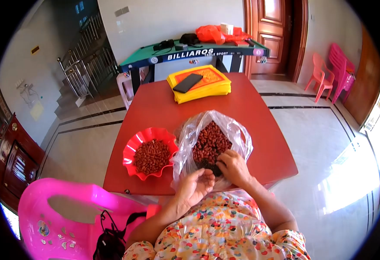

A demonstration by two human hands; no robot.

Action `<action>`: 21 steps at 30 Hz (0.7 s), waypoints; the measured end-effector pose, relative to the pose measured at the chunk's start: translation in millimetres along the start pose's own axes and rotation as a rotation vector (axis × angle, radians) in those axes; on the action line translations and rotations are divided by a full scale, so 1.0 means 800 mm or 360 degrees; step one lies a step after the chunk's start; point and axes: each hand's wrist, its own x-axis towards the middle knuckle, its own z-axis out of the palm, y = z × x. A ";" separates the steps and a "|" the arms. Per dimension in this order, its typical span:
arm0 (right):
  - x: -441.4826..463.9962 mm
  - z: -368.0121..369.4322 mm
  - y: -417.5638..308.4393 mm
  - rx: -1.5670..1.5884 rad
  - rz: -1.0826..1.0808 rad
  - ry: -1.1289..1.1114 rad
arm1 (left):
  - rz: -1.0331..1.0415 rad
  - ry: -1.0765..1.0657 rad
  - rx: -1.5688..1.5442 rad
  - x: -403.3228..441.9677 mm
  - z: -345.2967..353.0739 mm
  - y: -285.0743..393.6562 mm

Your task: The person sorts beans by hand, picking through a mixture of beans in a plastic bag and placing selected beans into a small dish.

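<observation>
A clear plastic bag (237, 125) stands open in front of me, full of dark red-brown kernels (211, 141) that look like red-skinned peanuts. My right hand (234, 168) is over the bag's near side, fingertips pinched together at the kernels; whatever they hold is hidden. At the bag's near left edge, my left hand (195, 186) is turned palm up, its fingers loosely curled and nothing plainly in it. Between the hands is a dark patch (209, 167) inside the bag that I cannot make out. Left of the bag, a red wavy-rimmed bowl (130, 145) holds similar reddish kernels (151, 157).
On the red table (155, 102), a black phone (187, 82) lies on stacked yellow packets (207, 92). Behind stands a billiards table (142, 56) with a red bag (211, 34) on it. A pink chair (38, 208) with a black bag (110, 242) is at my left.
</observation>
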 end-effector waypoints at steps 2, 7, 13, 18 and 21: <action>0.003 -0.003 -0.003 0.0076 0.0062 0.0021 | 0.0014 -0.0040 -0.0013 0.001 0.003 0.002; 0.007 -0.013 -0.019 0.0479 0.0325 0.0091 | 0.0044 0.0006 0.0050 0.002 0.008 0.003; 0.009 -0.021 -0.037 0.0714 0.0333 0.0004 | 0.0062 -0.0047 0.0031 0.001 0.004 0.002; 0.010 -0.024 -0.046 0.0781 -0.0213 -0.0229 | 0.0066 0.0059 -0.0122 0.002 0.002 -0.001; 0.013 -0.021 -0.041 0.0792 -0.0209 -0.0191 | 0.0034 -0.0001 -0.0151 0.004 -0.002 0.002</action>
